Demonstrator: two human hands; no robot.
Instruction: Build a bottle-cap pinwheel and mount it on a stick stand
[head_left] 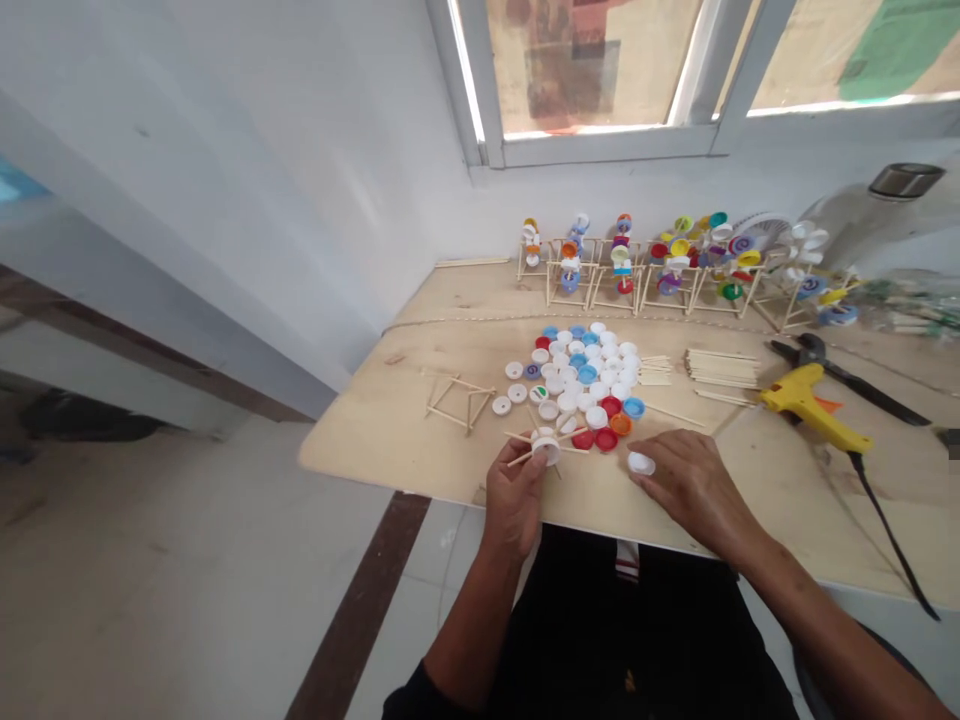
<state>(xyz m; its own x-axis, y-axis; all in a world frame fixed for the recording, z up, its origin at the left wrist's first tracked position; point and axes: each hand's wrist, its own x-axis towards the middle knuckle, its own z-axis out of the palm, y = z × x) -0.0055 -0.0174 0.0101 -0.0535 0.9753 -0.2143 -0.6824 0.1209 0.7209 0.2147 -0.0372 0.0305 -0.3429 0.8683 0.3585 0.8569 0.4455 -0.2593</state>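
Observation:
My left hand is closed on a small wheel hub made of white bottle caps, with thin wooden sticks poking out around it like spokes. Between the fingers and thumb of my right hand is a white bottle cap, held just above the table. Beyond both hands lies a spread of loose bottle caps, mostly white, with some blue, red and orange ones. To the left of it a frame of wooden sticks rests on the wooden table.
A yellow glue gun lies at the right, its black cable trailing off the front edge. Behind it is a black-handled cutting tool. Bundled sticks lie nearby. Several stick stands with colourful cap wheels line the back, beside a clear jar.

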